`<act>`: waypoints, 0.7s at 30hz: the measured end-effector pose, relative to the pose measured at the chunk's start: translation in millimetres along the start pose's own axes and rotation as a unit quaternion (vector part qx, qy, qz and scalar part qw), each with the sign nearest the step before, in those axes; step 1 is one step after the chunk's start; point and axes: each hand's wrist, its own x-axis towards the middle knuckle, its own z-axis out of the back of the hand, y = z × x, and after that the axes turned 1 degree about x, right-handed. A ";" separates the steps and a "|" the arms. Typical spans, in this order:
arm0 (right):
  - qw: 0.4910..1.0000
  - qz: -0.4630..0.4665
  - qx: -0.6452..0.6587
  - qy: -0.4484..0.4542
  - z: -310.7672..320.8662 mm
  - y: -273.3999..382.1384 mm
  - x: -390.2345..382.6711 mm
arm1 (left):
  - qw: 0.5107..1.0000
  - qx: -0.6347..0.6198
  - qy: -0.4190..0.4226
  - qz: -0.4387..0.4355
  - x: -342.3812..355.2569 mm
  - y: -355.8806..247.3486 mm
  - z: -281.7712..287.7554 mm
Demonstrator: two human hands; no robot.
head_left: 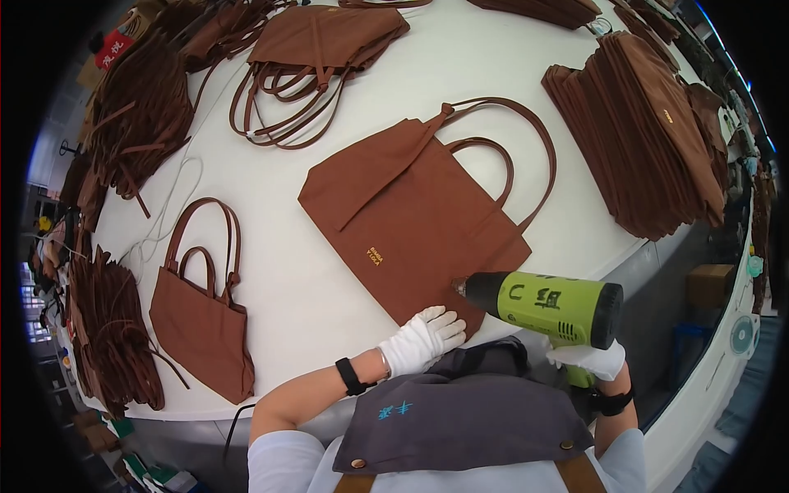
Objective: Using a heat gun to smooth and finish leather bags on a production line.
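Note:
A brown tote bag (411, 214) with two handles lies flat on the white table in front of me, its handles toward the far right. My left hand (423, 338), in a white glove, rests on the bag's near edge with its fingers stretched out flat. My right hand (593, 359), also gloved in white, is closed around the grip of a green and black heat gun (542, 306). The heat gun's nozzle points left over the bag's near right part, close to my left fingertips. Whether the nozzle touches the fabric I cannot tell.
Another brown bag (201, 320) lies at the left, and a further bag (329, 41) at the far side. A thick stack of brown bags (633, 135) stands at the right. Brown piles (115, 329) line the left edge. A pale cord (160, 238) crosses the white table (312, 345).

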 end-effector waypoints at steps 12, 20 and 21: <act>0.977 0.030 0.051 -0.203 -18.8 -23.1 -44.3 | 0.986 -0.138 -0.078 0.047 -22.6 6.2 18.7; 0.976 0.067 0.066 -0.195 -33.6 -50.4 -48.4 | 0.924 -0.238 -0.153 0.256 -21.8 24.7 12.7; 0.980 0.069 0.052 -0.178 -37.1 -50.4 -52.2 | 0.926 -0.221 -0.162 0.261 -19.2 25.4 13.8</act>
